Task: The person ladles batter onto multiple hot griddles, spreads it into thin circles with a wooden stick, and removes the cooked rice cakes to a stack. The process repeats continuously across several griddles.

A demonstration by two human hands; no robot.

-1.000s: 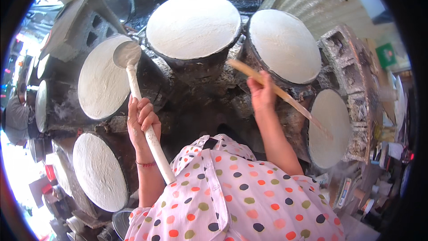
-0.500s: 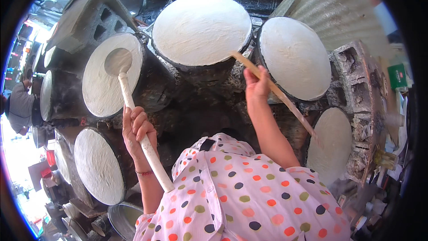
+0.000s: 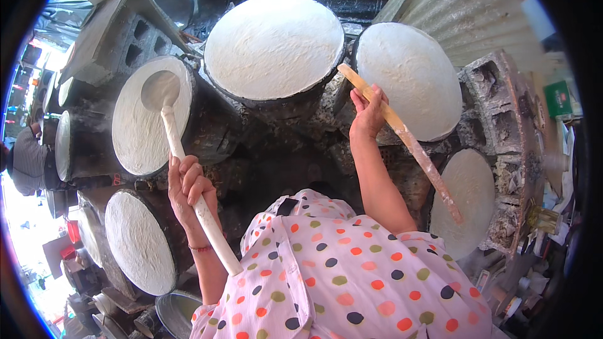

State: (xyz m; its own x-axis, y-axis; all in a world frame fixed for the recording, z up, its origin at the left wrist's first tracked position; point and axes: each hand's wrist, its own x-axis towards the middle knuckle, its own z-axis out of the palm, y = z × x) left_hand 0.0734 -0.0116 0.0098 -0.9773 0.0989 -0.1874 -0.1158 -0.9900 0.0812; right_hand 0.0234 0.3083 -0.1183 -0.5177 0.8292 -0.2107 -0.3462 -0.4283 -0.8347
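My left hand (image 3: 190, 185) is closed round the long pale handle of a ladle (image 3: 171, 132). The ladle's round bowl lies over the white-coated round surface at upper left (image 3: 135, 144); whether it touches, I cannot tell. In my right hand (image 3: 369, 113) is a flat wooden stick (image 3: 419, 154), held nearer its upper end, fingers closed on it. That upper end sits between the middle white round (image 3: 276, 44) and the right white round (image 3: 411, 81). Its whitened lower end is over the greyer round at lower right (image 3: 471, 194).
Another white round (image 3: 138, 245) lies at lower left, above a metal pot (image 3: 178, 314). Concrete blocks (image 3: 496, 113) edge the right side, and more blocks (image 3: 135, 41) stand at upper left. A person in striped clothing (image 3: 30, 160) is at the far left.
My right hand and the wooden stick have shifted slightly right, with the stick's lower end farther down. The ladle stays over the upper-left round. The whole view has tilted a little.
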